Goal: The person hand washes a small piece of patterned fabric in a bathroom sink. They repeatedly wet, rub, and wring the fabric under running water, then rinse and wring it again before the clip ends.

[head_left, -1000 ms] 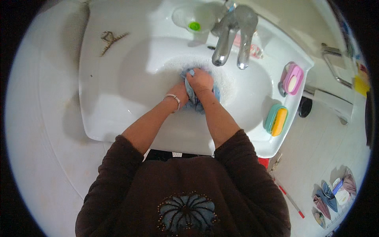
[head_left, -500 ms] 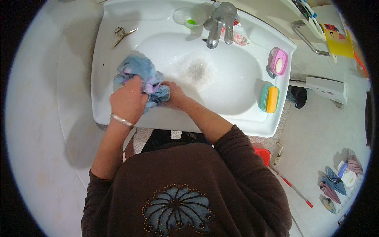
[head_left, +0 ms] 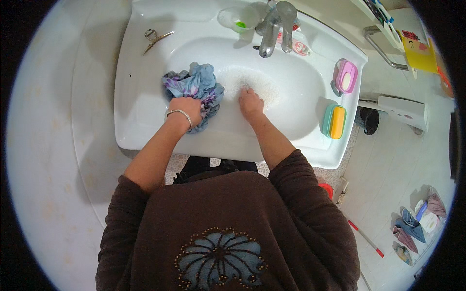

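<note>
My left hand is closed on a wet, crumpled blue cloth with purple patches. The cloth bunches up at the left slope of the white washbasin, above and beside my knuckles. My right hand is down in the bowl, apart from the cloth. Its fingers point away from me, partly apart, and their tips reach the foamy water around the drain. No object shows in that hand, though its fingertips are partly lost in the suds. The drain itself is hidden.
A metal faucet rises at the back, beside a clear cup and a tube. A hair clip lies on the left rim. On the right rim are a pink soap dish and a green one with yellow soap.
My right hand has left the cloth and moved right to the drain area. My left hand has shifted right with the cloth. Foam now spreads wider in the bowl.
</note>
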Available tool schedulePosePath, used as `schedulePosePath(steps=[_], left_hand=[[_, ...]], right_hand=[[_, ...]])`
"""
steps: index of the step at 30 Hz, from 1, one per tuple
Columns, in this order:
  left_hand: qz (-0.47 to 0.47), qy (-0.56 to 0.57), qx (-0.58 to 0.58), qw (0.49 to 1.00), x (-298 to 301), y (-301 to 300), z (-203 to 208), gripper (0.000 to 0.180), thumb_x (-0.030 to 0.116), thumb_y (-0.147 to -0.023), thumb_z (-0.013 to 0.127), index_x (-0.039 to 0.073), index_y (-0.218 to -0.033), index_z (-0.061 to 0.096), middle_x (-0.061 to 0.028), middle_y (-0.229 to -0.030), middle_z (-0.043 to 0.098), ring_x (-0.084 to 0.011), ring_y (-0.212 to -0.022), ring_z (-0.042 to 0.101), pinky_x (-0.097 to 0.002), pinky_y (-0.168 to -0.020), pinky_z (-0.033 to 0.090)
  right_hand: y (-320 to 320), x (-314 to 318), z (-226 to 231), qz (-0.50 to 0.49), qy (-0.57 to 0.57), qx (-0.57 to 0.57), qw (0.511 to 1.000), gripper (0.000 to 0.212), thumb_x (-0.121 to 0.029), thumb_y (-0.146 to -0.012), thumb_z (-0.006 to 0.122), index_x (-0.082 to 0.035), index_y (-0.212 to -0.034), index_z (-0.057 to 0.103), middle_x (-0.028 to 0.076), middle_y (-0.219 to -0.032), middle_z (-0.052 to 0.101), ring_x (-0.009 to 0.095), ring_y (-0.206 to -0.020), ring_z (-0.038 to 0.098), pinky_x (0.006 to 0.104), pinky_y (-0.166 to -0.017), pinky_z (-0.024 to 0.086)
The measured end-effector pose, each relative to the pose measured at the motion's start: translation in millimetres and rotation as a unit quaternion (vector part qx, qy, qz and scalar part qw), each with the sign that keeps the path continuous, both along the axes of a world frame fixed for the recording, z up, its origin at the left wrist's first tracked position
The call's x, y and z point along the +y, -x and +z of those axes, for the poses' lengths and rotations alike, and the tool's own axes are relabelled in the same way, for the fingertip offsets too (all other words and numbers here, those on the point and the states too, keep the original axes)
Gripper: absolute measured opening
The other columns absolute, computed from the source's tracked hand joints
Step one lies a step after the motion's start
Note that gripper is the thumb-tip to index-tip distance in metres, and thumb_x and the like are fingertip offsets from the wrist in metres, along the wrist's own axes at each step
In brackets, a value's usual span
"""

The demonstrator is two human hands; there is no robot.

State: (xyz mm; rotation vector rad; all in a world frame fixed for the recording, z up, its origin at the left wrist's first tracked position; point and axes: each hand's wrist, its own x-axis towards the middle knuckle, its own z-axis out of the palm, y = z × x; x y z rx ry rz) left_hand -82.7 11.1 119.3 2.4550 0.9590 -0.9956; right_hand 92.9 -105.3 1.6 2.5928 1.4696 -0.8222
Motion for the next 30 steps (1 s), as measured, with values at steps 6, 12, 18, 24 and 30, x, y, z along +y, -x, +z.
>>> schedulePosePath(steps=[6, 12, 18, 24, 30], left_hand=[[0.004, 0.004, -0.008, 1.000, 3, 3, -11, 0.036, 0.041, -0.081, 0.058, 0.016, -0.107, 0.062, -0.0102, -0.097, 0.067, -0.0287, -0.090, 0.065, -0.0420, -0.076, 0.051], [0.018, 0.005, -0.016, 1.000, 2, 6, -12, 0.035, 0.040, -0.080, 0.059, 0.016, -0.106, 0.061, -0.0098, -0.095, 0.067, -0.0284, -0.088, 0.065, -0.0425, -0.073, 0.052], [-0.001, 0.010, -0.032, 0.999, 3, -3, -11, 0.032, 0.036, -0.079, 0.059, 0.014, -0.103, 0.061, -0.0102, -0.094, 0.067, -0.0282, -0.087, 0.065, -0.0417, -0.073, 0.052], [0.036, 0.024, -0.043, 0.998, 3, 15, -12, 0.033, 0.032, -0.078, 0.061, 0.013, -0.104, 0.057, -0.0105, -0.093, 0.066, -0.0295, -0.088, 0.064, -0.0423, -0.072, 0.051], [0.129, 0.071, -0.279, 0.949, -3, 32, 32, 0.038, 0.038, -0.078, 0.064, 0.007, -0.097, 0.051, -0.0152, -0.093, 0.061, -0.0340, -0.090, 0.059, -0.0434, -0.072, 0.047]], right_hand=[[-2, 4, -7, 0.010, -0.008, -0.020, 1.000, 0.025, -0.014, -0.087, 0.048, -0.008, -0.110, 0.054, 0.009, -0.110, 0.053, 0.030, -0.098, 0.057, 0.0449, -0.083, 0.044], [-3, 5, -12, 0.040, -0.025, -0.014, 0.999, 0.018, -0.010, -0.087, 0.047, -0.006, -0.102, 0.055, 0.012, -0.108, 0.054, 0.032, -0.095, 0.058, 0.0450, -0.082, 0.045], [-28, 10, -51, -0.064, -0.024, 0.051, 0.996, 0.014, -0.014, -0.086, 0.049, -0.007, -0.097, 0.056, 0.016, -0.106, 0.055, 0.035, -0.096, 0.057, 0.0468, -0.081, 0.048], [-13, 14, 11, 0.072, -0.013, 0.100, 0.992, 0.051, -0.022, -0.080, 0.065, -0.007, -0.125, 0.046, 0.017, -0.114, 0.052, 0.035, -0.108, 0.051, 0.0422, -0.090, 0.045], [37, -14, 55, 0.053, -0.238, 0.197, 0.950, 0.070, -0.015, -0.067, 0.077, -0.010, -0.128, 0.044, 0.019, -0.115, 0.049, 0.036, -0.106, 0.049, 0.0427, -0.090, 0.044]])
